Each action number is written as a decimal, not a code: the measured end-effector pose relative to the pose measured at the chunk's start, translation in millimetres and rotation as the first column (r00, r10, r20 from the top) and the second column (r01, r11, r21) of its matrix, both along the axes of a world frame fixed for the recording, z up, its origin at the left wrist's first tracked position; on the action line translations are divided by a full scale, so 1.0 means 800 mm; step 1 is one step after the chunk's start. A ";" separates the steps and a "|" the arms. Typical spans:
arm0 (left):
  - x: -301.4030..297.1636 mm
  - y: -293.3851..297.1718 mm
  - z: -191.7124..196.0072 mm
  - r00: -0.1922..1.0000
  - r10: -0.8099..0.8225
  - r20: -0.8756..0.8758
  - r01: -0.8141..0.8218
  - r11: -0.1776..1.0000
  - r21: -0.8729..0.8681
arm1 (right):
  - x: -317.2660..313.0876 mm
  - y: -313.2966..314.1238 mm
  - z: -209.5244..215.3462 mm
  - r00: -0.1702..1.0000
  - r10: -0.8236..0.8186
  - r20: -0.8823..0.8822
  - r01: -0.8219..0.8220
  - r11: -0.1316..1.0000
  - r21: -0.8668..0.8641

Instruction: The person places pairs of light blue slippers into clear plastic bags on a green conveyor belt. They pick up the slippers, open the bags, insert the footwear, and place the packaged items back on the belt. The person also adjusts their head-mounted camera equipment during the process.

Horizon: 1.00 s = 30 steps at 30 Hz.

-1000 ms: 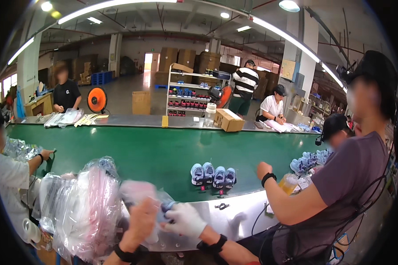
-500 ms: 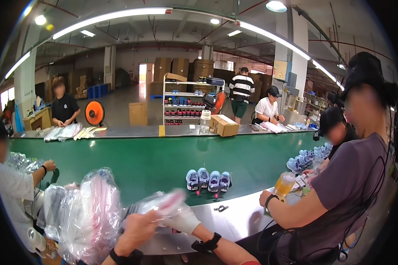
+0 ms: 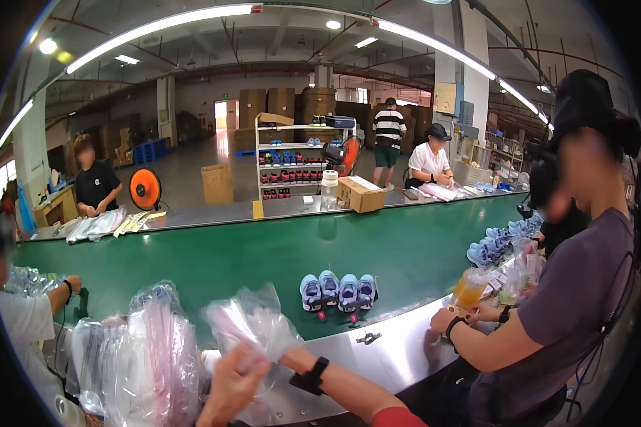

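My left hand (image 3: 236, 381) is closed on the lower edge of a clear plastic bag (image 3: 253, 320) with a pinkish-white layer inside. The hand is slightly blurred. My right hand (image 3: 286, 351) reaches in from the right, its fingers covered by the crumpled clear plastic; whether they grip it I cannot see. To the left stands a thick stack of clear bags (image 3: 146, 356) with pink edges. Beyond my hands, two pairs of light blue and lilac children's shoes (image 3: 338, 292) with red tags sit on the green belt (image 3: 214, 260).
A small black strap (image 3: 368, 339) lies on the metal ledge (image 3: 406, 345). A co-worker (image 3: 548, 313) on the right handles things beside a yellow-orange container (image 3: 470, 287). More blue shoes (image 3: 502, 238) line the belt there. Another person's arm (image 3: 60, 292) reaches in at the left.
The bag has risen upright and spread open, and my right hand has moved up against it, now covered by plastic. My left hand has shifted slightly right and lower.
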State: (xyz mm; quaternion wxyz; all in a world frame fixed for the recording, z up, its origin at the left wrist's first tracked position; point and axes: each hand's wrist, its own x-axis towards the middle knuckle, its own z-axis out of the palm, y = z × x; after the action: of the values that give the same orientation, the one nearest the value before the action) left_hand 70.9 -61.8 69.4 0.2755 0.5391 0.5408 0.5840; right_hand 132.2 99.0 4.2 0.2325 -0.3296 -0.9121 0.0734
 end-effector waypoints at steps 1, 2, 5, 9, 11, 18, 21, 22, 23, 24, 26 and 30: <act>0.004 0.006 -0.021 1.000 -0.003 -0.025 0.003 0.999 0.035 | -0.022 0.027 -0.004 0.999 -0.008 -0.033 0.010 0.997 0.077; 0.000 0.012 -0.038 0.999 0.013 -0.046 -0.010 0.998 0.063 | -0.050 0.044 -0.005 0.998 0.004 -0.063 0.005 0.989 0.147; -0.012 0.039 -0.030 0.977 0.210 0.042 -0.212 0.976 0.054 | -0.106 0.084 0.032 0.983 -0.068 -0.170 0.067 0.998 -0.012; -0.045 0.052 -0.053 0.952 0.304 0.042 -0.307 0.947 0.095 | -0.157 0.102 -0.023 0.986 -0.023 -0.165 0.033 0.998 0.057; -0.048 0.053 -0.074 0.937 0.317 0.148 -0.331 0.940 0.082 | -0.140 0.103 -0.052 0.987 0.160 0.015 -0.150 0.950 -0.275; -0.055 0.039 -0.088 0.738 0.275 0.617 -0.264 0.958 -0.111 | 0.019 0.032 -0.046 0.842 0.018 -0.540 -0.513 0.337 -0.789; -0.030 0.042 -0.075 0.713 0.166 0.681 -0.103 0.986 -0.132 | 0.053 -0.023 -0.044 0.801 0.355 -0.482 -0.598 0.495 -0.631; -0.021 0.047 -0.085 0.749 0.147 0.646 -0.104 0.989 -0.104 | 0.060 -0.035 -0.036 0.792 0.298 -0.532 -0.610 0.404 -0.681; -0.014 0.046 -0.091 0.782 0.128 0.610 -0.104 0.992 -0.075 | 0.070 -0.053 -0.025 0.784 0.237 -0.574 -0.621 0.308 -0.721; -0.014 0.042 -0.093 0.797 0.164 0.581 -0.154 0.986 -0.068 | 0.085 -0.063 -0.017 0.775 0.164 -0.610 -0.632 0.218 -0.744; -0.031 0.028 -0.092 0.814 0.264 0.518 -0.278 0.959 -0.052 | 0.107 -0.058 -0.021 0.817 0.052 -0.574 -0.553 0.352 -0.755; -0.053 0.013 -0.041 0.685 0.236 0.689 -0.402 0.911 0.088 | 0.159 -0.044 -0.016 0.909 -0.060 -0.413 -0.210 0.788 -0.579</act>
State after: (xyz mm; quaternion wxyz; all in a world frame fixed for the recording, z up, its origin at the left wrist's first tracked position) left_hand 28.7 -51.6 36.5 0.2781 0.2202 0.4205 0.8351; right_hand 259.3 63.4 -8.9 0.2959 -0.3266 -0.7820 0.4408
